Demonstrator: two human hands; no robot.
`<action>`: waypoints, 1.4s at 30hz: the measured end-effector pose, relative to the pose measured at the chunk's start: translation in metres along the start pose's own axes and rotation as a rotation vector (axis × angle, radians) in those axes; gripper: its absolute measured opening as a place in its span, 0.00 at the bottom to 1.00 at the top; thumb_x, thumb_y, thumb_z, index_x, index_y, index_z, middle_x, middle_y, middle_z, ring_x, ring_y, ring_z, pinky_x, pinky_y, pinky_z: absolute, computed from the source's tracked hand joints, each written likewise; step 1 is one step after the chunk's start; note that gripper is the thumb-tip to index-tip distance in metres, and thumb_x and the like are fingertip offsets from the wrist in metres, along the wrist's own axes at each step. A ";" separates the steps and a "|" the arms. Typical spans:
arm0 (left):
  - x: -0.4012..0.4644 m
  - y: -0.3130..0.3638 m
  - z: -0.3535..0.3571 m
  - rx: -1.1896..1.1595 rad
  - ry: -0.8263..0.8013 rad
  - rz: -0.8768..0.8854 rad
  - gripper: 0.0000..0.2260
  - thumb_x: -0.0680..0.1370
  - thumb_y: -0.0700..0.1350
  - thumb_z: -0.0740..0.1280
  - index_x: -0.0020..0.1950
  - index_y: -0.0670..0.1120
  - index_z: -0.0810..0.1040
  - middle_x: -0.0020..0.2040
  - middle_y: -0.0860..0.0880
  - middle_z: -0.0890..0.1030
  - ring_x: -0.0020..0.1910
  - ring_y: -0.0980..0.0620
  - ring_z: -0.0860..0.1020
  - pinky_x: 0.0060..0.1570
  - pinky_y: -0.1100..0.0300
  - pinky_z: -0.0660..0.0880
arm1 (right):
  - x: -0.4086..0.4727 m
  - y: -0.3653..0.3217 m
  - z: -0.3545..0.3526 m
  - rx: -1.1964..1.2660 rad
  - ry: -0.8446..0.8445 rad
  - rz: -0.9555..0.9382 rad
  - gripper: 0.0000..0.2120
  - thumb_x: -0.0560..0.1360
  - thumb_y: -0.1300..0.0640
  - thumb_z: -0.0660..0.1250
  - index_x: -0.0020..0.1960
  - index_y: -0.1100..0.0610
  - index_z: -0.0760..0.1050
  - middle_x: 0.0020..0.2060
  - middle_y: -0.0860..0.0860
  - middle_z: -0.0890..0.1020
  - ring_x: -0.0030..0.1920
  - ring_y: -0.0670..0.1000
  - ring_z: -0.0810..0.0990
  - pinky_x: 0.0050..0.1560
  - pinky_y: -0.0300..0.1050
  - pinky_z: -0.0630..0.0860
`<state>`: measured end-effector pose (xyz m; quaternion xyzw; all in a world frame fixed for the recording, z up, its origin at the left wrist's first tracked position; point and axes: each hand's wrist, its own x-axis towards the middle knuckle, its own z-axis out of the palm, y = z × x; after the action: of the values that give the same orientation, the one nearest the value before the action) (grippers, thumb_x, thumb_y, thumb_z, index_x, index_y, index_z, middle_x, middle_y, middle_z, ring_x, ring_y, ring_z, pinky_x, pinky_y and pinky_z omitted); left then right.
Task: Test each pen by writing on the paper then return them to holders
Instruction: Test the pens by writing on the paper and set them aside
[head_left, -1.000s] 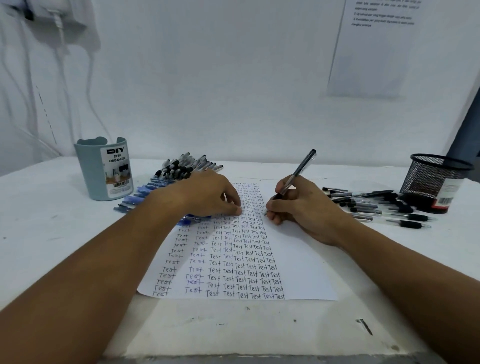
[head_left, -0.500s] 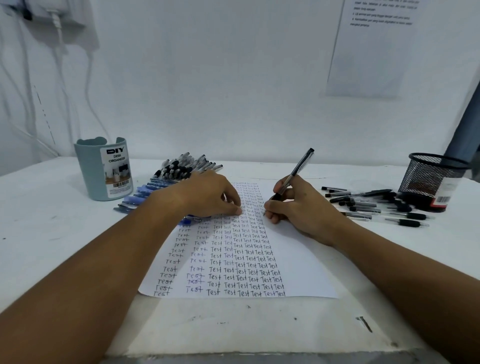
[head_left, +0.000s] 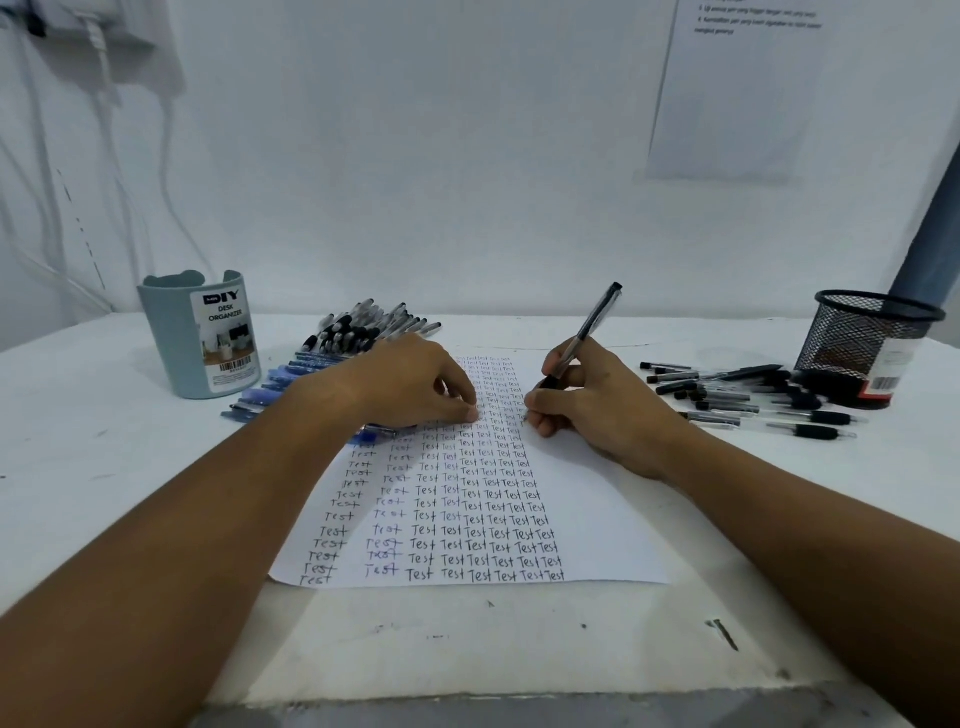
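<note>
My right hand (head_left: 602, 410) grips a slim clear-barrelled pen (head_left: 584, 335), tip down on the flat paper (head_left: 587, 525), cap tilted up-right; my left hand (head_left: 415, 387) presses the sheet with curled fingers.

We read "DIY DESK ORGANIZER" on the label of the blue-grey desk organizer (head_left: 195, 340), above a barcode whose digits we cannot make out. The paper (head_left: 587, 519) carries handwritten columns of "Test". The printed lines on the wall notice (head_left: 737, 104) are too blurred for us.
</note>
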<state>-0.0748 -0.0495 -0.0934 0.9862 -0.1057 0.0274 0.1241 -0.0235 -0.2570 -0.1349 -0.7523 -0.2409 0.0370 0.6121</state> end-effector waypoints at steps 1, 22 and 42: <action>0.000 0.000 0.000 0.002 0.000 -0.001 0.12 0.75 0.57 0.69 0.57 0.55 0.82 0.52 0.57 0.81 0.46 0.63 0.76 0.46 0.67 0.69 | 0.000 -0.001 -0.001 0.041 -0.010 0.014 0.13 0.74 0.71 0.68 0.48 0.59 0.67 0.36 0.61 0.81 0.36 0.59 0.78 0.42 0.52 0.78; -0.002 0.000 0.000 -0.004 -0.007 0.001 0.13 0.76 0.55 0.69 0.57 0.54 0.82 0.53 0.56 0.82 0.44 0.64 0.76 0.50 0.66 0.71 | -0.001 -0.005 -0.001 0.059 -0.049 0.025 0.14 0.72 0.74 0.67 0.47 0.59 0.67 0.34 0.62 0.78 0.36 0.59 0.76 0.36 0.50 0.73; -0.003 0.001 -0.001 -0.005 -0.003 -0.007 0.13 0.75 0.56 0.69 0.57 0.54 0.82 0.52 0.56 0.81 0.51 0.60 0.77 0.55 0.63 0.72 | 0.000 -0.003 -0.002 0.061 -0.018 0.042 0.13 0.72 0.73 0.67 0.48 0.59 0.67 0.35 0.62 0.79 0.37 0.59 0.76 0.37 0.50 0.74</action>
<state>-0.0783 -0.0496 -0.0929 0.9864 -0.1024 0.0251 0.1264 -0.0240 -0.2582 -0.1318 -0.7378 -0.2291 0.0641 0.6317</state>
